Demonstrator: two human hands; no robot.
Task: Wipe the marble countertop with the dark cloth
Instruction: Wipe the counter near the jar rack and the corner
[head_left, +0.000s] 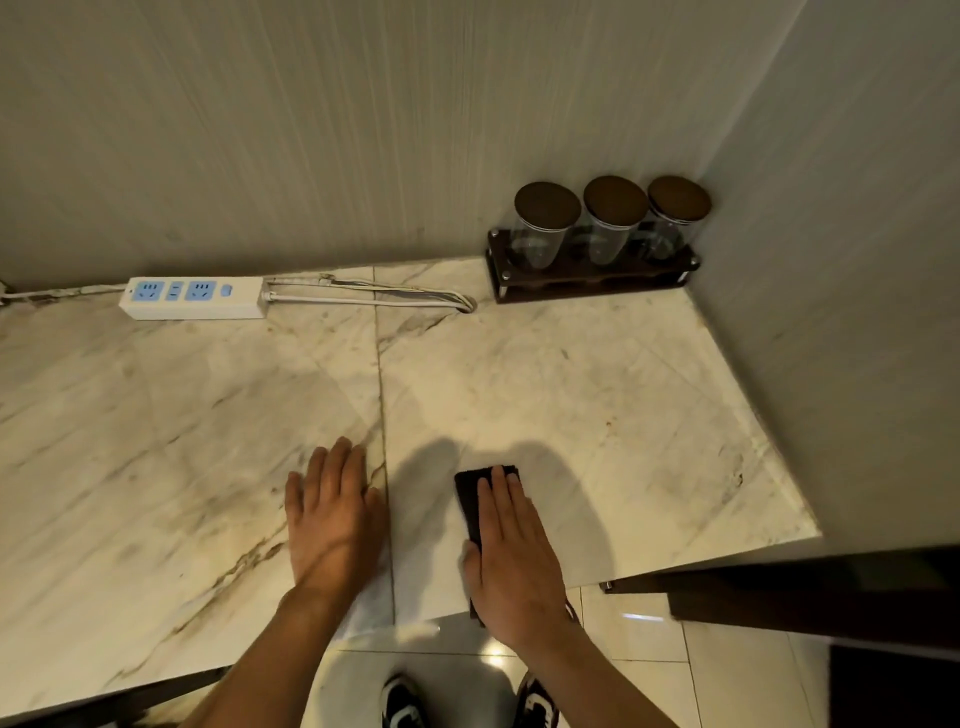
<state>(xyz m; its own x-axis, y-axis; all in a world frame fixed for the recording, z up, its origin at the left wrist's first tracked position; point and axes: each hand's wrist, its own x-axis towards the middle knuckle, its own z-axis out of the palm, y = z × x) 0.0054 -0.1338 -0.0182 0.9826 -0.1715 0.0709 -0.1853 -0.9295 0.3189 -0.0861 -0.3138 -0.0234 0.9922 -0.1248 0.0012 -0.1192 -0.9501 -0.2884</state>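
The marble countertop is pale cream with grey and brown veins, a straight seam running front to back through its middle, and it fills most of the view; at its far right corner, against the wall, a dark wooden rack holds three clear jars with brown lids; left of the seam along the back edge lies a white power strip with blue sockets, its cable trailing rightward across the seam; just left of the seam near the front, the left hand lies flat and open, grasping nothing; right of the seam, the right hand presses flat, fingers extended, on the dark cloth, a folded near-black rectangle reaching to the counter's front edge.
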